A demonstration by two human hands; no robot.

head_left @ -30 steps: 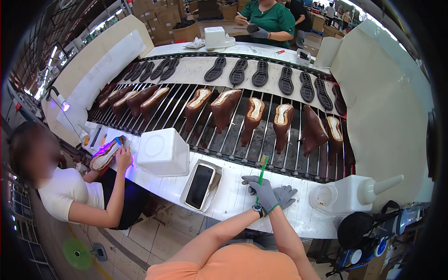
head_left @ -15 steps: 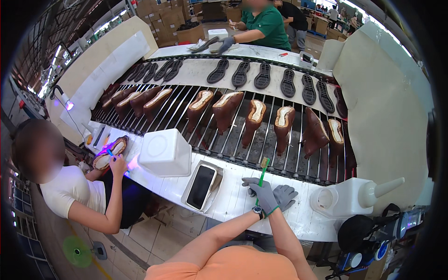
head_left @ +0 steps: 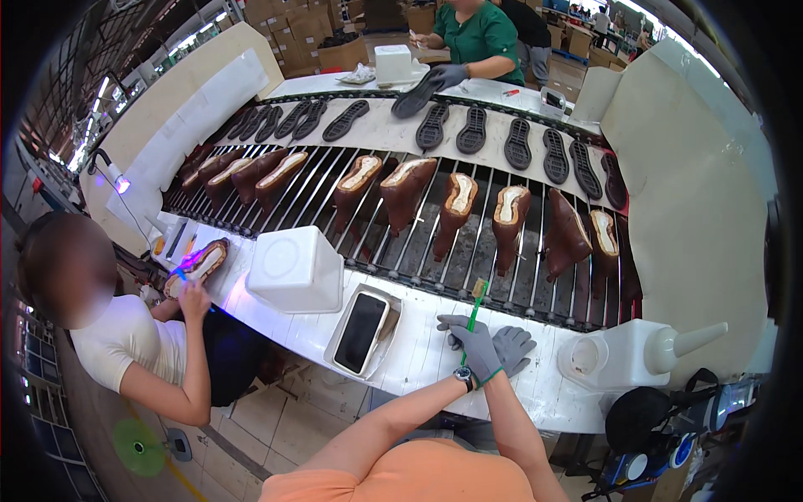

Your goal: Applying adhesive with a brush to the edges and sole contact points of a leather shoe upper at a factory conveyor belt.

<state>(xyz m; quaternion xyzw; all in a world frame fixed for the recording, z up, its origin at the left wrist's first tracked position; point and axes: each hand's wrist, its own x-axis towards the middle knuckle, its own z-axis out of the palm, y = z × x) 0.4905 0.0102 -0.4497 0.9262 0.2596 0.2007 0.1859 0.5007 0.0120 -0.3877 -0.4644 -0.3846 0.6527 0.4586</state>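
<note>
A co-worker's glove (head_left: 452,77) has moved right with a black sole (head_left: 414,95), top middle. Just below the middle, the right hand (head_left: 478,350) grips the green brush (head_left: 473,318); the left hand's (head_left: 513,350) fingers lie loose. Best keep the bristles (head_left: 479,288) up.

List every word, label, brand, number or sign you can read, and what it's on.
None legible.
Cardboard boxes: any marks too small to read.
Wristwatch: dial too small.
Phone: screen dark, no text visible.
Green brush: no lettering discernible.
</note>
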